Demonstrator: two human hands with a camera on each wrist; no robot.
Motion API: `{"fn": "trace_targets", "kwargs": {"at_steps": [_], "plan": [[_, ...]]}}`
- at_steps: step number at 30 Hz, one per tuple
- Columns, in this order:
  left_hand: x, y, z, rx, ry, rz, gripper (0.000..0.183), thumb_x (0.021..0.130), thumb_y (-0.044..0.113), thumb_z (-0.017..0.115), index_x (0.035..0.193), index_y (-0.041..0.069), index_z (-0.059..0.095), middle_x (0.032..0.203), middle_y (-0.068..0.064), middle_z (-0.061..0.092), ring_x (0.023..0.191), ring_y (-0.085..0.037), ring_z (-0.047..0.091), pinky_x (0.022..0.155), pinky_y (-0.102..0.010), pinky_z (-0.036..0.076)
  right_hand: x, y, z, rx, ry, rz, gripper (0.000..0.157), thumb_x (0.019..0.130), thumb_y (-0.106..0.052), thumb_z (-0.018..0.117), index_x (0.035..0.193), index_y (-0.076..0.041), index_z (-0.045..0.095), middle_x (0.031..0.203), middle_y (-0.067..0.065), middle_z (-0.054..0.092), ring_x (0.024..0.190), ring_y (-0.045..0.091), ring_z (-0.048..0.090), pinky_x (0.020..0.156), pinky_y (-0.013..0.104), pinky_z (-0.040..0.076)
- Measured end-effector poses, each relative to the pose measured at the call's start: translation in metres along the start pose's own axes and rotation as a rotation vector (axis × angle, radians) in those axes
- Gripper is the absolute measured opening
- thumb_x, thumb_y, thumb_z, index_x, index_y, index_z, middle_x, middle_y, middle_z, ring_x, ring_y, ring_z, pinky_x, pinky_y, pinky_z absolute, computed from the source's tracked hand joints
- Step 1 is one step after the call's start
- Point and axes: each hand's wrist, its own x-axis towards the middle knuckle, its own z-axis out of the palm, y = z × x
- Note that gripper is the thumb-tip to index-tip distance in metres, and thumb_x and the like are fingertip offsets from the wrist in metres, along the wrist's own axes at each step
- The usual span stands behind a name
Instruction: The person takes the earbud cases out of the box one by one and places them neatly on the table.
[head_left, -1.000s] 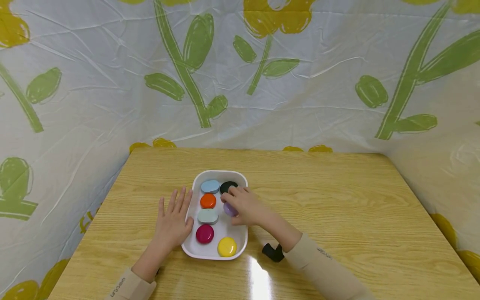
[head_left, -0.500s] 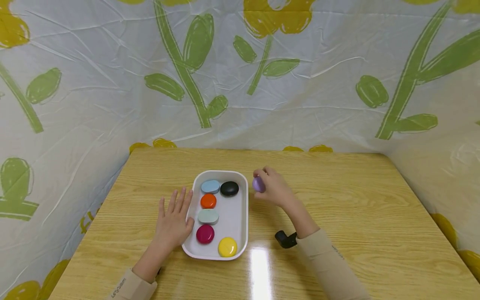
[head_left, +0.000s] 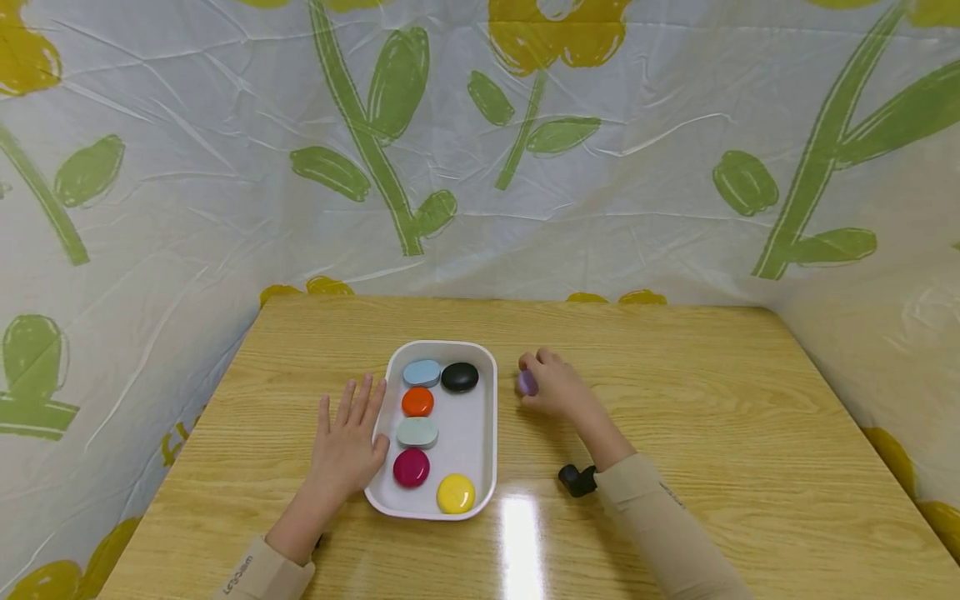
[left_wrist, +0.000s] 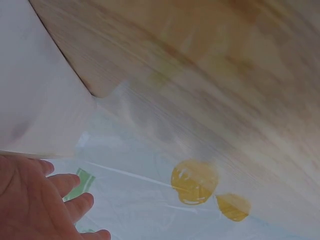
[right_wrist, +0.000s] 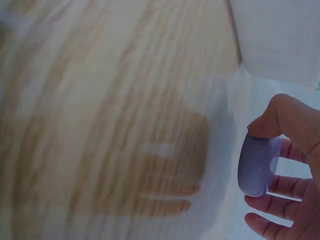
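My right hand (head_left: 555,388) pinches a smooth purple pebble-shaped piece (head_left: 527,383) between thumb and fingers, just to the right of the white tray (head_left: 491,442). In the right wrist view the purple piece stands on edge in the grip, close over the tabletop. My left hand (head_left: 347,450) lies with straight, spread fingers against the tray's left side. Inside the tray a light blue piece (head_left: 422,372), an orange one (head_left: 417,402), a pale green one (head_left: 417,432) and a crimson one (head_left: 411,468) form a left column. A black piece (head_left: 460,377) sits top right, a yellow one (head_left: 455,494) bottom right.
The tray stands on a wooden table (head_left: 675,383). A flower-printed sheet (head_left: 637,192) hangs behind and along both sides. A small black device (head_left: 577,481) shows at the right wrist, by the sleeve.
My right hand has lifted the purple piece out of the tray and carried it right, past the rim, then slightly lower and further right. The left hand has stayed put.
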Motion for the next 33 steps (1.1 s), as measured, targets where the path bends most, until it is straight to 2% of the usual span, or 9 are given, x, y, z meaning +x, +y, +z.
{"fn": "trace_targets", "kwargs": {"at_steps": [5, 19, 25, 30, 33], "plan": [[0.000, 0.000, 0.001, -0.014, 0.006, 0.000, 0.066, 0.087, 0.025, 0.047, 0.146, 0.011, 0.021, 0.152, -0.012, 0.016, 0.138, -0.033, 0.010, 0.108, -0.055, -0.003, 0.000, 0.001, 0.007, 0.001, -0.026, 0.002, 0.053, 0.071, -0.027, 0.075, 0.115, -0.008, 0.052, 0.104, 0.015, 0.048, 0.092, 0.030, 0.049, 0.079, 0.048, 0.044], [0.000, -0.001, 0.002, -0.020, 0.003, -0.001, 0.066, 0.087, 0.025, 0.047, 0.146, 0.011, 0.021, 0.152, -0.012, 0.015, 0.138, -0.034, 0.009, 0.108, -0.055, -0.003, -0.002, 0.002, 0.011, -0.024, -0.077, 0.037, 0.052, 0.081, -0.030, 0.067, 0.124, -0.008, 0.048, 0.110, 0.017, 0.046, 0.097, 0.032, 0.048, 0.083, 0.051, 0.042], [0.000, -0.003, 0.003, -0.022, 0.002, -0.005, 0.066, 0.087, 0.025, 0.046, 0.147, 0.011, 0.021, 0.152, -0.012, 0.016, 0.138, -0.033, 0.009, 0.108, -0.055, -0.003, 0.000, 0.003, 0.013, -0.029, -0.077, 0.036, 0.051, 0.081, -0.030, 0.067, 0.124, -0.010, 0.048, 0.110, 0.017, 0.047, 0.097, 0.033, 0.048, 0.084, 0.051, 0.042], [0.001, -0.003, 0.003, -0.024, 0.005, -0.008, 0.066, 0.087, 0.026, 0.046, 0.147, 0.011, 0.021, 0.152, -0.011, 0.016, 0.138, -0.033, 0.009, 0.108, -0.055, -0.003, -0.002, 0.001, 0.010, -0.010, -0.091, 0.050, 0.058, 0.081, -0.030, 0.066, 0.132, -0.013, 0.043, 0.117, 0.020, 0.046, 0.106, 0.038, 0.046, 0.091, 0.057, 0.036], [0.001, -0.003, 0.004, -0.027, 0.007, -0.009, 0.066, 0.087, 0.026, 0.047, 0.146, 0.011, 0.021, 0.152, -0.011, 0.016, 0.138, -0.033, 0.010, 0.108, -0.055, -0.003, -0.002, -0.003, 0.005, 0.003, -0.054, 0.045, 0.058, 0.083, -0.027, 0.062, 0.135, -0.014, 0.040, 0.121, 0.020, 0.045, 0.110, 0.040, 0.045, 0.092, 0.060, 0.033]]}}
